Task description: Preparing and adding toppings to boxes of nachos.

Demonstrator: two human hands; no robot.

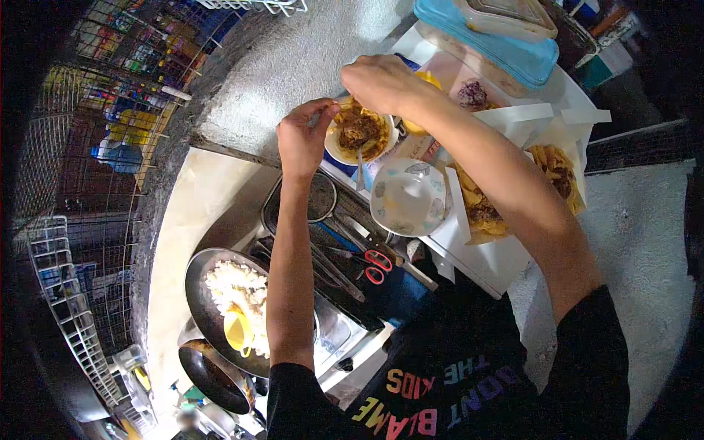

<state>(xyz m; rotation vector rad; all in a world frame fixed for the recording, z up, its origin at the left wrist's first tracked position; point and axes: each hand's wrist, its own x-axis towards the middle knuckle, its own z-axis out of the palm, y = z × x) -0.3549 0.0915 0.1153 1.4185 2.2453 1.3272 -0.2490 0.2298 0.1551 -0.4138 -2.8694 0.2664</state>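
The thumb and forefinger of my left hand (302, 135) pinch a small thin item (345, 102) at the far rim of a white bowl (331, 147); its kind is unclear. My right hand (379, 82) is curled just above the same bowl, palm down, its fingertips hidden. In the bowl is a brown, saucy food mixture (360, 132), with a metal spoon (361, 170) leaning out toward me. Nearest to me beside it stands a squarish patterned bowl (411, 198). Paper-lined boxes of topped chips (484, 214) (553, 170) lie partly under my right forearm.
At left, a pan (192, 286) holds rice and a yellow cup (237, 330); another dark pan (214, 379) is nearby. Red-handled scissors (377, 267), tongs (335, 272) and a strainer (322, 197) lie in a dark tray. Blue-lidded containers (495, 47) are stacked at the far right.
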